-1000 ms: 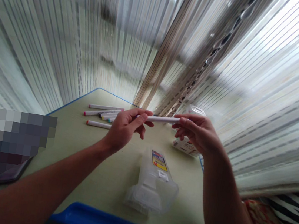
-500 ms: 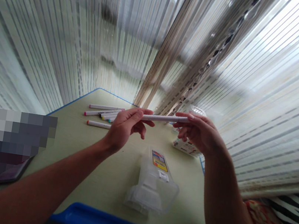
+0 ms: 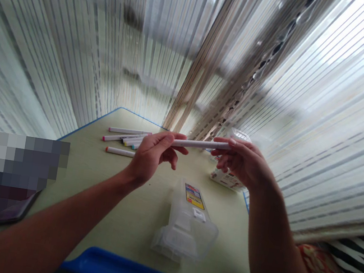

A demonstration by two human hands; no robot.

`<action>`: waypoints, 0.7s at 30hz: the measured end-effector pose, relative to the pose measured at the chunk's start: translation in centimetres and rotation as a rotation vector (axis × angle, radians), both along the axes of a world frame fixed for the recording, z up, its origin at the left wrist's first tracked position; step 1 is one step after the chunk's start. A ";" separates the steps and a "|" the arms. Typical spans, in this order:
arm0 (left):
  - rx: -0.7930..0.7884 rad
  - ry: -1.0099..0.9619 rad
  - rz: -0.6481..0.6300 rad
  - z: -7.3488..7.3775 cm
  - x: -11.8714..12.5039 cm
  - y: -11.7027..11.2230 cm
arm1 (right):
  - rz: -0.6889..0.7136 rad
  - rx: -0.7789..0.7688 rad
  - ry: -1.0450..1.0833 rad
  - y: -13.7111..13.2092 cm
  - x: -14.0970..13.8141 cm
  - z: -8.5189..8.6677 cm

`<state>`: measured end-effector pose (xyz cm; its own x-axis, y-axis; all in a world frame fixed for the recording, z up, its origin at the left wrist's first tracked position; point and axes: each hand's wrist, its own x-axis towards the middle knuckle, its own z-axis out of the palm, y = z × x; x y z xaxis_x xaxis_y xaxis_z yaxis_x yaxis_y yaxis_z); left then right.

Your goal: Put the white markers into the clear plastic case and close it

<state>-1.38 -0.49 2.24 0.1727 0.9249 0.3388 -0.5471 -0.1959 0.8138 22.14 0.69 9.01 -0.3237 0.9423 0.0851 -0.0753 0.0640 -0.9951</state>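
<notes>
A slim white marker pen [image 3: 197,144] is stretched level between my two hands, above the table. One end is pinched between the thumb and fingers of my left hand [image 3: 152,152]. My right hand [image 3: 244,162] grips the other end with its fingertips, the lower fingers curled beneath. Behind my left hand several white markers with coloured ends lie on the table, a pink-ended one [image 3: 128,131] and an orange-ended one [image 3: 118,151] among them; my hand hides part of them. Nearer me sits a clear plastic case [image 3: 186,224] with a colourful label.
A white printed box [image 3: 226,179] stands behind my right hand. The pale green table [image 3: 116,209] has a blue edge, and a blue tray-like rim [image 3: 128,267] lies at the front. A dark flat object [image 3: 16,212] is at left, partly pixelated. String curtains [image 3: 156,37] hang behind.
</notes>
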 end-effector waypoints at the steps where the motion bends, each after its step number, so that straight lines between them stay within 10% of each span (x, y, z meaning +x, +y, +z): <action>1: 0.004 0.002 0.002 0.0 0.0 0.0 | 0.001 0.001 -0.001 0.0 0.0 0.0; 21: 0.020 0.140 0.123 0.2 0.1 0.0 | -0.097 0.082 -0.095 0.0 -0.4 -0.4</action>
